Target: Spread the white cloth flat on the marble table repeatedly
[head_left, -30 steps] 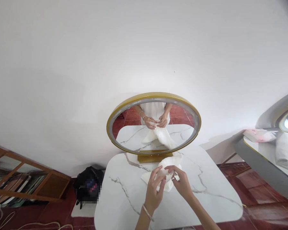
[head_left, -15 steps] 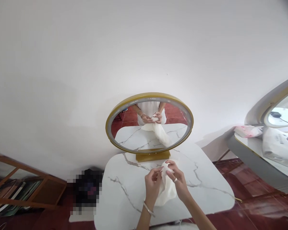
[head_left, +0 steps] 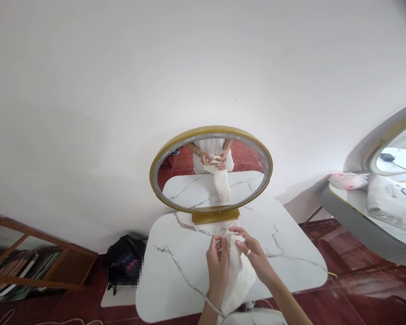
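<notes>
A soft white cloth point(head_left: 238, 275) hangs from my two hands over the near part of the marble-patterned table point(head_left: 169, 280). My left hand point(head_left: 218, 259), with a bangle at its wrist, pinches the cloth's upper edge between thumb and fingers. On the other side my right hand point(head_left: 252, 253), wearing a ring, grips the bunched top of the same cloth. The two hands are close together, just in front of the mirror's gold base point(head_left: 215, 218). In the oval mirror point(head_left: 189, 185) both hands and the hanging cloth are reflected.
A second table point(head_left: 341, 221) at the right bears a pink-and-white packet point(head_left: 348, 181), a white bag point(head_left: 395, 201) and another mirror point(head_left: 397, 158). A black backpack point(head_left: 126, 257) and a wooden shelf with books point(head_left: 71, 268) stand at the left. Cables lie on the red tiled floor.
The cloth's gathered top has loosened from a round bunch into a flatter edge. Its lower part hangs further toward me and to the right. Both hands keep hold of it.
</notes>
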{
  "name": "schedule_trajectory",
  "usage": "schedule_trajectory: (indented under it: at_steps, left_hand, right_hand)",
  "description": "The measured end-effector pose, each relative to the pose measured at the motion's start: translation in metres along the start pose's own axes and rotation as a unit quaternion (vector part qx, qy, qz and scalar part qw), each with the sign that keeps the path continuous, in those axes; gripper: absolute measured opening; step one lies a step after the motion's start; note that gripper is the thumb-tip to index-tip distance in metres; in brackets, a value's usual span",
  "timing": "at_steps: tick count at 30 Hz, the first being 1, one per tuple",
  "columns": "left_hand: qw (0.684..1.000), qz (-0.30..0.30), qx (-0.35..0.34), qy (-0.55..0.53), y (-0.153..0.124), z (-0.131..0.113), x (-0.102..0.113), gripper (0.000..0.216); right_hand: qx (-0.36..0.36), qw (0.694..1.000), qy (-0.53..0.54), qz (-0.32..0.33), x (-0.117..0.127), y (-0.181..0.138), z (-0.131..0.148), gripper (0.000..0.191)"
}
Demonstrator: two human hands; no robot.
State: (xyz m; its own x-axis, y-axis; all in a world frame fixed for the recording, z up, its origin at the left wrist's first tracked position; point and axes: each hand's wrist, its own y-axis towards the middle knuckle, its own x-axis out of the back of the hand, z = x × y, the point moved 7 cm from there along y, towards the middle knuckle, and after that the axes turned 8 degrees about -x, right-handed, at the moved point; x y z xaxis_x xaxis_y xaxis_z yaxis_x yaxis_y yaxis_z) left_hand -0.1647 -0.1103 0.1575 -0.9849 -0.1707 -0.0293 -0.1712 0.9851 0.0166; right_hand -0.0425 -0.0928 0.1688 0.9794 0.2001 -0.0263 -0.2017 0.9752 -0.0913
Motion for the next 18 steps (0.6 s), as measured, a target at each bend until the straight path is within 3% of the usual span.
schedule_trajectory:
  at_steps: [6,14,18]
  left_hand:
    - [0.999,0.03,-0.033,-0.004,0.001,0.005,-0.004,0.04]
    - [0.999,0.036,-0.036,-0.012,0.0,0.003,-0.002,0.042]
    - [0.996,0.058,-0.018,-0.063,-0.007,0.002,-0.005,0.044]
  right_hand:
    - [-0.013,1.0,0.013,-0.022,0.0,0.003,-0.005,0.035]
    - [-0.087,0.992,0.076,-0.05,0.0,0.008,-0.008,0.041]
    - [-0.04,0.995,0.04,-0.08,0.007,0.014,0.01,0.031]
